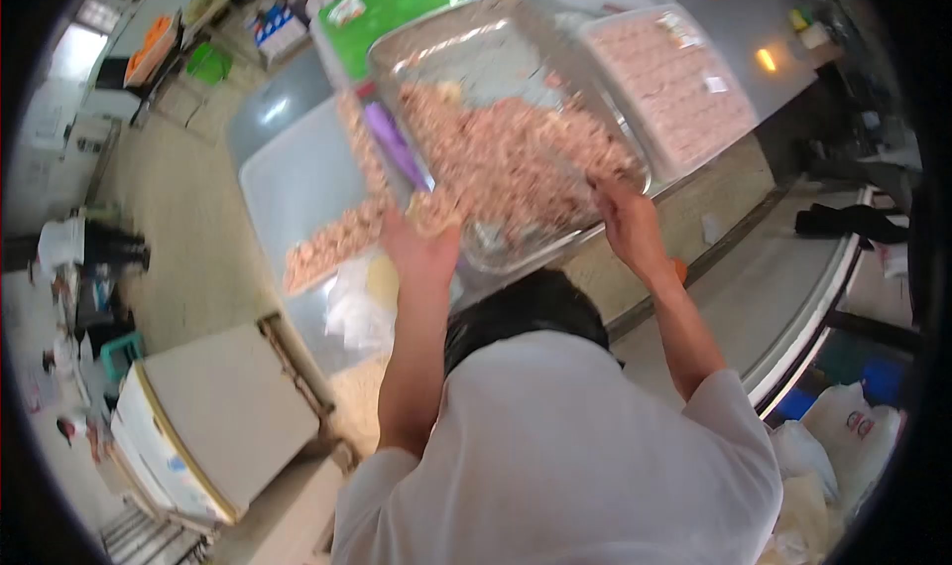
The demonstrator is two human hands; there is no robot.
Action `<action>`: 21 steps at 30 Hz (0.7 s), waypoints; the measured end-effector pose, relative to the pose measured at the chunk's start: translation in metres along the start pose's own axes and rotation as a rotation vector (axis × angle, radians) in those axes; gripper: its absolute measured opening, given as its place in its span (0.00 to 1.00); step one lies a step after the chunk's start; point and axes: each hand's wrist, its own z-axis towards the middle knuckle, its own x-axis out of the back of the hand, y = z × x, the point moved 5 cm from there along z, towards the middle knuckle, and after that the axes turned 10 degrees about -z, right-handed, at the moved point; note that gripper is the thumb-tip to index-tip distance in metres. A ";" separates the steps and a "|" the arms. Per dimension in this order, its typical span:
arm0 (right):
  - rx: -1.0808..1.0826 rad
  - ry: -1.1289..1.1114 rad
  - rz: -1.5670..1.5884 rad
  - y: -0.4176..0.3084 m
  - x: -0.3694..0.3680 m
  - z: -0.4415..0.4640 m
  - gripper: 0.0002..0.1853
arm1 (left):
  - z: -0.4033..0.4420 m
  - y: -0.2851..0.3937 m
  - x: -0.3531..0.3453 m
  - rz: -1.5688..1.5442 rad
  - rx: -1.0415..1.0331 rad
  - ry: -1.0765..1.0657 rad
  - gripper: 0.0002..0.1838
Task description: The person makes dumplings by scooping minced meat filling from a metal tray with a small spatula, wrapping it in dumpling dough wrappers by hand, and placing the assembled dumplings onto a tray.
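Note:
A deep metal tray (504,257) with pinkish chopped meat (516,138) heaped in its near half lies in front of me. My left hand (421,243) is at its near left corner, fingers curled round a lump of the meat. By the right wall, my right hand (627,213) has its fingers closed over the heap; a blurred, see-through shape lies by the fingertips, and I cannot make out what it is. On the left, a white tray (297,183) has meat pieces lined along two edges. A purple-handled tool (389,140) rests between the trays.
A clear-covered tray of portioned meat (669,89) stands to the right and a green lid (387,14) at the back. A crumpled white plastic bag (357,312) lies near the front. A white chest freezer (213,416) and other people (74,248) are on the left.

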 end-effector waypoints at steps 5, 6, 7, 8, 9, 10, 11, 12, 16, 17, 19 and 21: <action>0.054 0.107 0.061 -0.007 0.030 -0.006 0.16 | 0.030 -0.009 0.044 -0.099 0.040 -0.118 0.32; 0.081 0.071 0.192 -0.026 0.028 -0.008 0.16 | 0.029 -0.014 0.038 -0.071 0.030 -0.104 0.32; 0.144 0.076 0.254 -0.041 0.021 -0.013 0.16 | 0.022 -0.020 0.031 -0.043 0.012 -0.080 0.32; 0.210 0.074 0.318 -0.055 0.013 -0.017 0.17 | 0.015 -0.024 0.024 -0.015 -0.013 -0.051 0.32; 0.202 0.057 0.310 -0.061 0.004 -0.019 0.17 | 0.008 -0.028 0.014 0.013 0.013 -0.069 0.30; 0.194 0.037 0.303 -0.065 -0.005 -0.021 0.17 | 0.000 -0.032 0.005 0.041 0.038 -0.084 0.27; 0.184 0.018 0.295 -0.067 -0.012 -0.021 0.17 | -0.005 -0.036 -0.002 0.069 0.065 -0.099 0.26; 0.188 0.034 0.307 -0.069 -0.016 -0.022 0.18 | -0.007 -0.036 -0.006 0.096 0.037 -0.097 0.25; 0.183 0.073 0.338 -0.070 -0.021 -0.023 0.18 | -0.006 -0.037 -0.011 0.165 -0.054 -0.123 0.20; 0.177 0.074 0.343 -0.070 -0.022 -0.025 0.18 | -0.006 -0.036 -0.010 0.173 -0.073 -0.136 0.18; 0.199 0.095 0.340 -0.067 -0.029 -0.024 0.18 | -0.007 -0.035 -0.011 0.166 -0.084 -0.145 0.16; 0.213 0.095 0.343 -0.067 -0.031 -0.023 0.18 | -0.009 -0.034 -0.015 0.175 -0.094 -0.149 0.15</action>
